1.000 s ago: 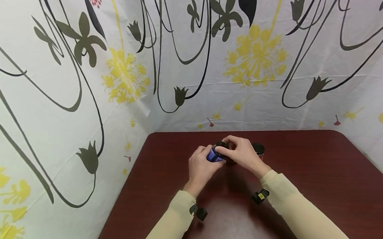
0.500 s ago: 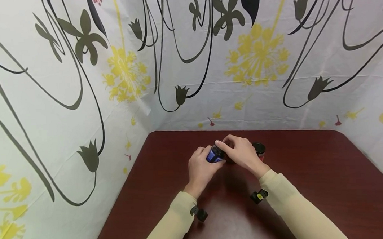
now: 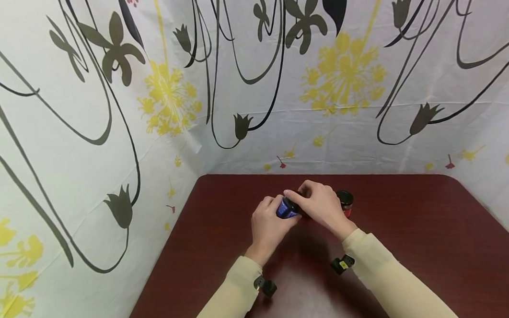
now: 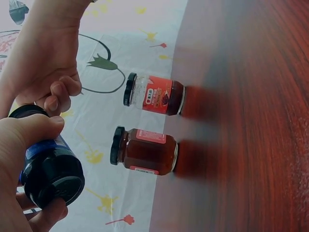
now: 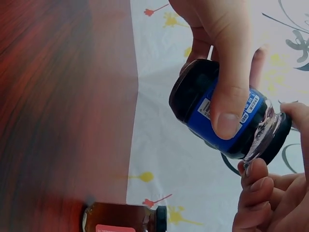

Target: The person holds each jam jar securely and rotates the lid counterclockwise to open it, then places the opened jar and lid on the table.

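Note:
A small dark glass jar (image 5: 212,121) with a blue label is held tilted above the table, its lid end toward the right hand. My left hand (image 3: 268,223) grips its body, thumb lying over the label in the right wrist view. At the other end, my right hand (image 3: 321,203) pinches the black lid (image 5: 280,140) between thumb and fingers. Silvery, crinkled-looking glass shows just below the lid. The left wrist view shows the jar's base (image 4: 65,186) angled downward.
Two more black-lidded jars stand upright on the dark red table (image 3: 414,246): one with an orange-red label (image 4: 157,94), one brown-filled with a pinkish label (image 4: 149,151). In the head view the right hand partly covers them. A patterned cloth (image 3: 251,96) hangs behind the table.
My right thumb has shifted about the lid, lifting to its far edge and coming back onto it. The left hand keeps its hold, with the jar drifting slightly right.

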A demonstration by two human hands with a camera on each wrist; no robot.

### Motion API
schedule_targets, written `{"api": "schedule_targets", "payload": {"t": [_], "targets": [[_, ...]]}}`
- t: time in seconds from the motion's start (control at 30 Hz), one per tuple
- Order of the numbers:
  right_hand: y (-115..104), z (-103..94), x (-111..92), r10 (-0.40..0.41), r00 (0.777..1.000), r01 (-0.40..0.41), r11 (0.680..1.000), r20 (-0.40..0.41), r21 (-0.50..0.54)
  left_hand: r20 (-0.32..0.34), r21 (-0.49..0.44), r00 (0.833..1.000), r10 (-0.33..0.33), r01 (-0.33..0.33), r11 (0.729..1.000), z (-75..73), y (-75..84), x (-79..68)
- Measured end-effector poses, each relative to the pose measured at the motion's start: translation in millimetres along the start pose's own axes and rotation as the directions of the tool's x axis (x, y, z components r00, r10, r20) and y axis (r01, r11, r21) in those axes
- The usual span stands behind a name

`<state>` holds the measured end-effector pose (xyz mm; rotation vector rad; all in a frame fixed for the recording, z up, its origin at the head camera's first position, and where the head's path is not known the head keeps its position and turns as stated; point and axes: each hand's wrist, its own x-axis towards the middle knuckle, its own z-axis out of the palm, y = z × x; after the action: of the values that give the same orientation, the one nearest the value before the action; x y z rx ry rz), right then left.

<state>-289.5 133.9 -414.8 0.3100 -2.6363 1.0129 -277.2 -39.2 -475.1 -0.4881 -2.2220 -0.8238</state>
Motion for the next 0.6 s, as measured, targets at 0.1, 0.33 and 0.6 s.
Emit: {"api": "schedule_targets", "payload": {"t": [0.1, 0.33, 0.6], "targets": [[2, 1.5, 0, -0.026, 1.0, 0.026, 0.999, -0.009, 0.026, 0.0, 0.002, 1.0, -0.004, 0.004, 1.0, -0.5, 0.1, 0.1], [9, 3.6, 0, -0.067, 0.997, 0.068, 0.996, -0.026, 0.062, -0.01, -0.002, 1.0, 0.012, -0.012, 1.0, -0.5, 1.5, 0.7], [14, 4.0, -1, -0.08, 0.996, 0.082, 0.994, -0.032, 0.07, 0.017, 0.023, 1.0, 0.015, -0.015, 1.0, -1.4, 2.2, -0.1]]}}
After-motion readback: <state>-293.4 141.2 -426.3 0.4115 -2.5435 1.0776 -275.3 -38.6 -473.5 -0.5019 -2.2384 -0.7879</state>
